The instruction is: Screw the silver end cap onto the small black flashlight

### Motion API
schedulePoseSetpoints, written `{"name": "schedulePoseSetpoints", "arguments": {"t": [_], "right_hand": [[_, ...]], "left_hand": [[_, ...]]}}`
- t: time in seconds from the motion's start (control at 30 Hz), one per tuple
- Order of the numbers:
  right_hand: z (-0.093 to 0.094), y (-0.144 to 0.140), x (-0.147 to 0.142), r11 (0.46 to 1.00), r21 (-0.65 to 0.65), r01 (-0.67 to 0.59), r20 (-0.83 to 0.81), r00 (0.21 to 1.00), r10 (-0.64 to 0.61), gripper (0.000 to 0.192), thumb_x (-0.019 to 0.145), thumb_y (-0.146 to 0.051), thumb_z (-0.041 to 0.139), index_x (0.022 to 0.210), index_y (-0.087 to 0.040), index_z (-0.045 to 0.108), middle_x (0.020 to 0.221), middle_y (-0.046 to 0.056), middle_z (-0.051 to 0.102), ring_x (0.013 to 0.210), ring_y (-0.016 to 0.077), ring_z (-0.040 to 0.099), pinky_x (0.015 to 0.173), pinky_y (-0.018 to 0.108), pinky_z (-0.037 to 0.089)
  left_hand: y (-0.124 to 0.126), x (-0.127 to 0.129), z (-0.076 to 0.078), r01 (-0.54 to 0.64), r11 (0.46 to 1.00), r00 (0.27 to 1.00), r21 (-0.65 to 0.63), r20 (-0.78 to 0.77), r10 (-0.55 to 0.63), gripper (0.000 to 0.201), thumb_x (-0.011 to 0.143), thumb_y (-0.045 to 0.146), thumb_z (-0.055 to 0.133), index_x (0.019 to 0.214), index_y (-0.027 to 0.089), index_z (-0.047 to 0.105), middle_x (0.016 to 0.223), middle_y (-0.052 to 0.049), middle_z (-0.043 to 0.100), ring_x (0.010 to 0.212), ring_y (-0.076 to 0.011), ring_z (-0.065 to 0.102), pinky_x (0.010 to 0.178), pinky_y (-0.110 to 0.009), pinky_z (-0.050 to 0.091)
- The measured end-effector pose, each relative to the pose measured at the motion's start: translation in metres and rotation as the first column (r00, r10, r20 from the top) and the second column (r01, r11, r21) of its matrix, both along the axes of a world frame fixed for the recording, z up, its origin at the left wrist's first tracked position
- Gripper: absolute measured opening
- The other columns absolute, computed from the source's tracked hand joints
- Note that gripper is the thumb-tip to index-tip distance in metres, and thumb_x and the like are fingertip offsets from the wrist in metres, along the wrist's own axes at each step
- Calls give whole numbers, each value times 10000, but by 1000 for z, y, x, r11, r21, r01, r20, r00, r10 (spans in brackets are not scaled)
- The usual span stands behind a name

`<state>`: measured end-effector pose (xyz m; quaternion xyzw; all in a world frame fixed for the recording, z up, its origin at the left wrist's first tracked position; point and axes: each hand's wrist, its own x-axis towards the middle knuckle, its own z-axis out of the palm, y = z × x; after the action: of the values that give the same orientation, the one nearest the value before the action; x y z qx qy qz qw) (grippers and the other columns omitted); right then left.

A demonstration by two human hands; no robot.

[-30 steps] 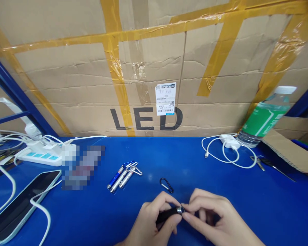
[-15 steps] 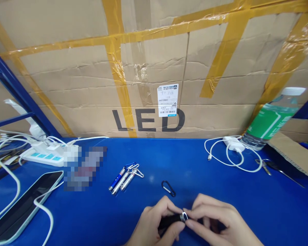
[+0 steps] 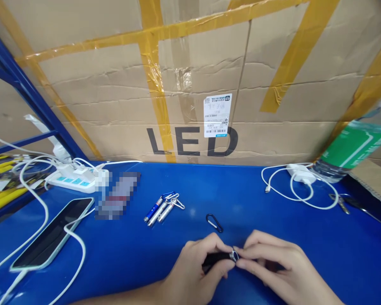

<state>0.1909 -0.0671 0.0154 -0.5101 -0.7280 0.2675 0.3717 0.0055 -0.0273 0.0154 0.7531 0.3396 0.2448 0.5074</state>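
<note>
My left hand (image 3: 200, 263) is closed around what looks like a small black flashlight (image 3: 216, 258), most of its body hidden by the fingers. A silver ring (image 3: 234, 255) sits at its right end. The thumb and fingertips of my right hand (image 3: 274, 259) pinch this ring. Just beyond my hands lies a black carabiner (image 3: 214, 223) with a silver gate. Farther left, three slim keychain flashlights rest side by side: a blue one (image 3: 153, 211) and two silver ones (image 3: 158, 213), with clips at their far ends.
A phone (image 3: 53, 235) with a white cable and a power strip (image 3: 74, 181) occupy the left side. A pixelated item lies near them. At right are a coiled charger cable (image 3: 311, 199), a water bottle (image 3: 352, 146) and scissors (image 3: 362, 205). A large taped carton (image 3: 114, 110) stands behind.
The view has shifted, so everything on the table appears farther right and higher. Both hands keep the same hold on the black flashlight and its ring.
</note>
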Motion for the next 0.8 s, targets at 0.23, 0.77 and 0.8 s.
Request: {"name": "schedulePoseSetpoints", "arguments": {"t": [0.23, 0.77, 0.8], "right_hand": [[0, 2, -2, 998, -56, 27, -46, 998, -30, 296, 798, -463, 608, 691, -212, 723, 649, 32, 610, 484, 107, 540, 402, 186, 427], [4, 0, -4, 997, 1, 73, -64, 995, -72, 258, 793, -419, 628, 700, -194, 715, 629, 27, 612, 455, 99, 537, 390, 194, 416], [4, 0, -3, 998, 3, 69, -74, 995, -69, 248, 794, -407, 631, 706, -192, 716, 634, 26, 611, 445, 94, 533, 389, 194, 416]], "left_hand": [[-1, 0, 3, -84, 990, 994, 110, -66, 92, 76, 820, 171, 615, 820, 194, 688, 861, 3, 738, 803, -171, 663, 691, -212, 454], [0, -1, 6, -64, 998, 997, 22, 33, 63, 109, 828, 175, 588, 892, 174, 676, 835, -4, 705, 749, -132, 640, 612, -166, 448], [0, -1, 5, -64, 998, 997, 14, 37, 63, 103, 823, 178, 594, 900, 175, 663, 826, -2, 698, 742, -131, 635, 615, -168, 447]]}}
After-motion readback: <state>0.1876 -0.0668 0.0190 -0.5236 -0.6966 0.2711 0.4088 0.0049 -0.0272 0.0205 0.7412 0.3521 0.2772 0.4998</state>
